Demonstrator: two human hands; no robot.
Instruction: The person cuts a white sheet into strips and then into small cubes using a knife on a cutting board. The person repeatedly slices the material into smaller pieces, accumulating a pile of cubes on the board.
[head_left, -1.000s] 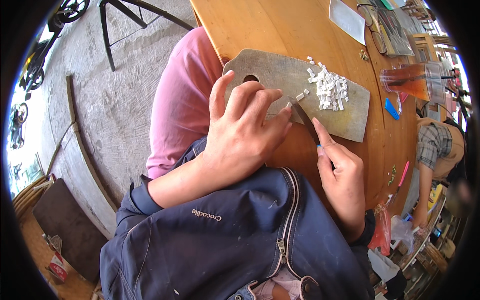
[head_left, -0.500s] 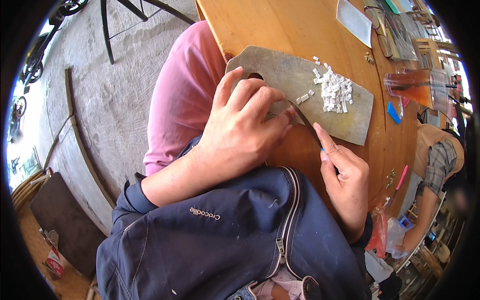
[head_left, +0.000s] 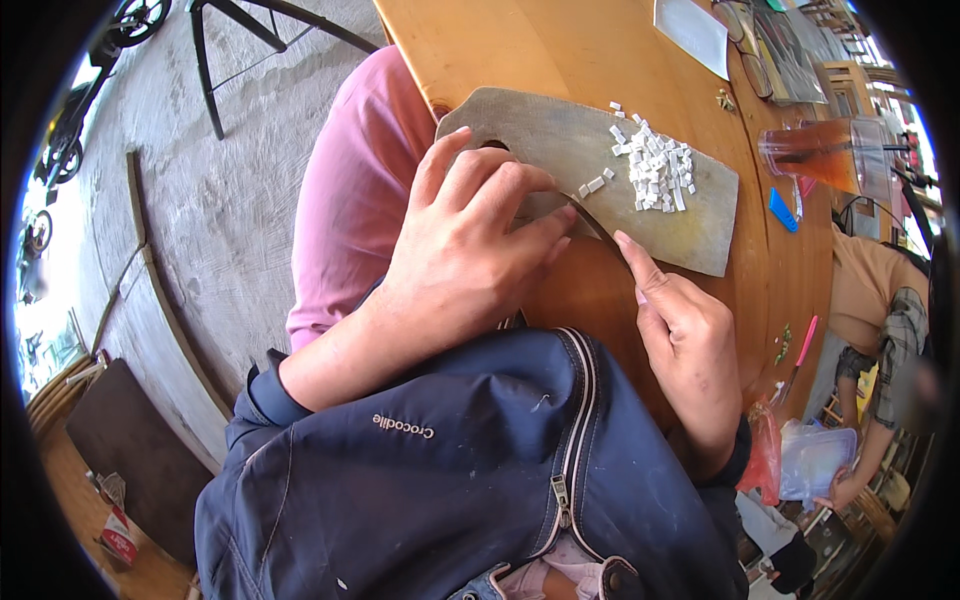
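Observation:
A grey, worn cutting board (head_left: 700,235) with a hole near its left end lies on the wooden table. On its right part sits a heap of small white rectangular pieces (head_left: 655,170), with a few loose ones (head_left: 597,183) to the left. My right hand (head_left: 690,335) is closed round a knife, index finger stretched along its back. The knife's thin dark curved blade (head_left: 600,232) reaches to my left fingertips. My left hand (head_left: 470,225) is bent over the board's left part, thumb and index drawn together; what they pinch is hidden beneath them.
Beyond the board are a cup of brown drink (head_left: 815,155), a blue cutter (head_left: 783,210), glasses (head_left: 755,70) and a white sheet (head_left: 692,35). A pink-handled tool (head_left: 806,340) lies at the right. Another person's hand (head_left: 835,492) holds a clear plastic container (head_left: 815,460).
My hands keep nearly the same pose on the board and knife; the view shifts slightly. At the right, the other person's clear container comes further into sight.

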